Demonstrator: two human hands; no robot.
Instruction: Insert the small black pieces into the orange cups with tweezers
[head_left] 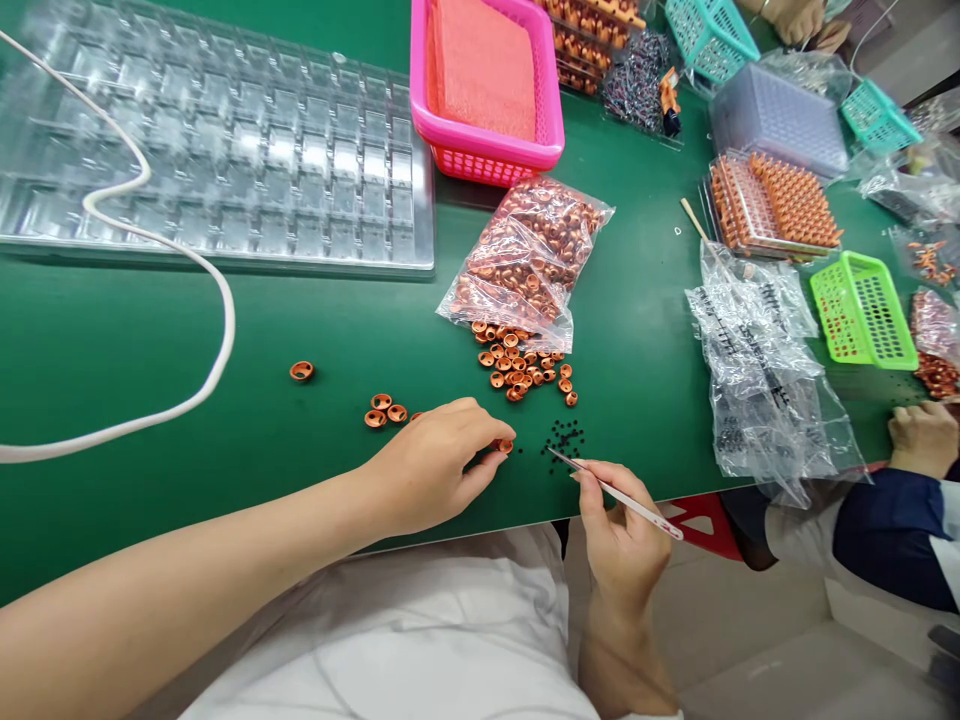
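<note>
Head view: the left hand (439,465) has thumb and fingertips nearly together, pinching a small copper-coloured cup (507,446) just above or on the tabletop (637,330); which of the two cannot be told, and the fingers cover most of the cup. The right hand (624,535) is curled around white-handled tweezers (637,508), their tips at a scatter of tiny black pieces (568,438). Whether the tips grip a piece is too small to make out. Behind lies a heap of loose cups (517,372) at the mouth of a clear bag (532,255), whose creases and glare blur its contents. Left of these sits a cluster of cups (386,412), one partly hidden by the left hand. At the right edge, a co-worker's hand (924,438) is cut off by the frame.
</note>
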